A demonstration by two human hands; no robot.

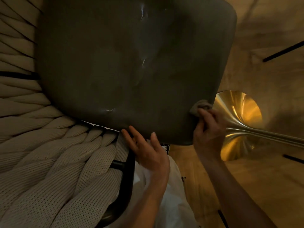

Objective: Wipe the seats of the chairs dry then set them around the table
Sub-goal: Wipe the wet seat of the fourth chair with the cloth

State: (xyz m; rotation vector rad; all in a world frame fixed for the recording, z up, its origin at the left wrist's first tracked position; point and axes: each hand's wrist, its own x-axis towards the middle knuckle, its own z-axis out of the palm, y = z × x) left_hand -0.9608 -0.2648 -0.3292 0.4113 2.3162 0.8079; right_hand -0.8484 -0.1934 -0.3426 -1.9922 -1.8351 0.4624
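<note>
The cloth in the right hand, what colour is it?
Grey cloth, seen in the head view.

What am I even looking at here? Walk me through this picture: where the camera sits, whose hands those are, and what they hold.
There is no machine here. A person wears a wide-angle camera on the head, and it looks down at their own two bare hands, so straight things look bent.

The big dark shape is a chair seat, seen from above, with a few shiny streaks that may be wet. The woven cream rope on the left looks like part of the chair, over a black frame.

The left hand rests with straight fingers on the seat's near edge. The right hand grips a small grey cloth against the seat's right corner.

The shiny gold trumpet shape on the right is probably a table base, standing on a tan floor.
</note>
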